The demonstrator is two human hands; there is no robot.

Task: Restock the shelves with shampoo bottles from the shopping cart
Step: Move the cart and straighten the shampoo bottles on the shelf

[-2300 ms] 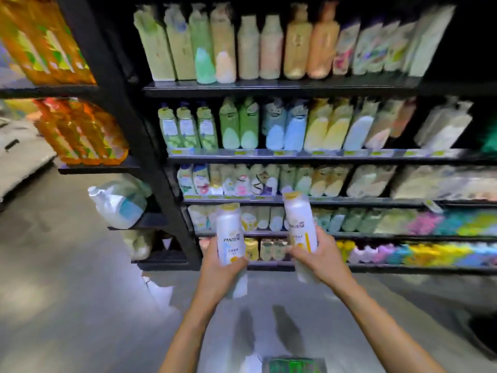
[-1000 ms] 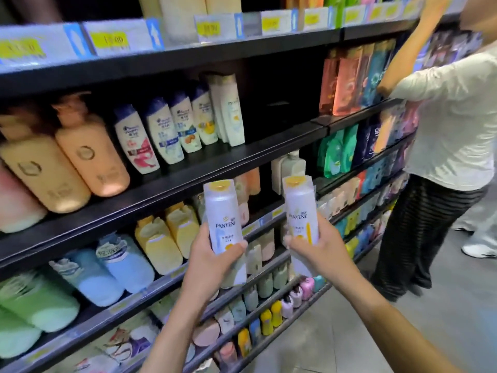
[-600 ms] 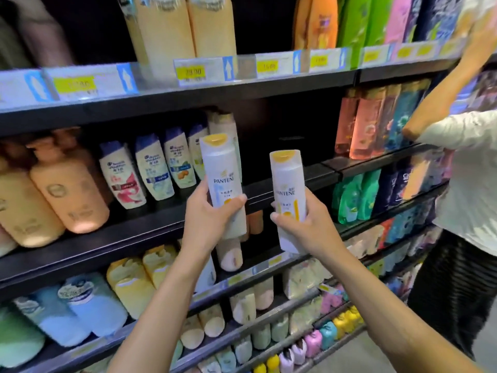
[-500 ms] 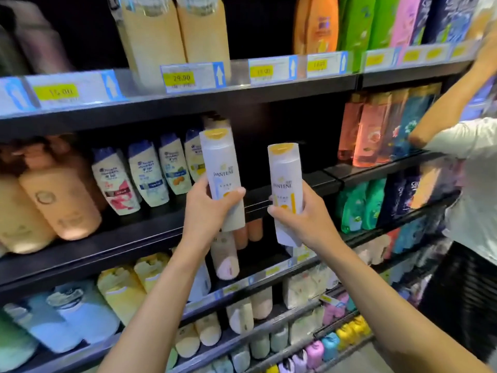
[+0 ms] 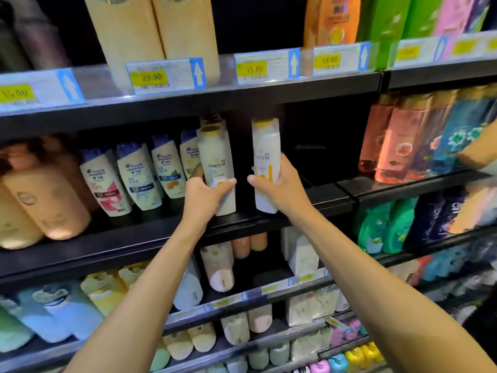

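Head view: the left hand [image 5: 207, 196] is curled round the lower body of the left bottle [image 5: 216, 157], thumb across its front. The right hand [image 5: 279, 189] is wrapped round the right bottle [image 5: 266, 149] at mid-height. Both bottles stand upright, side by side, over the front of the black shelf [image 5: 322, 197]. Whether their bases touch it I cannot tell. On the shelf, blue-capped bottles [image 5: 137, 176] stand just beside the left bottle.

The bottles look like stiff, smooth plastic, probably full and moderately heavy. Tall and narrow, they should tip easily, so a grip round the body suits better than the cap.

Each front reads PANTENE; the small print below is illegible. Above the shelf, tags [image 5: 152, 78] read 29.90 and 15.00.
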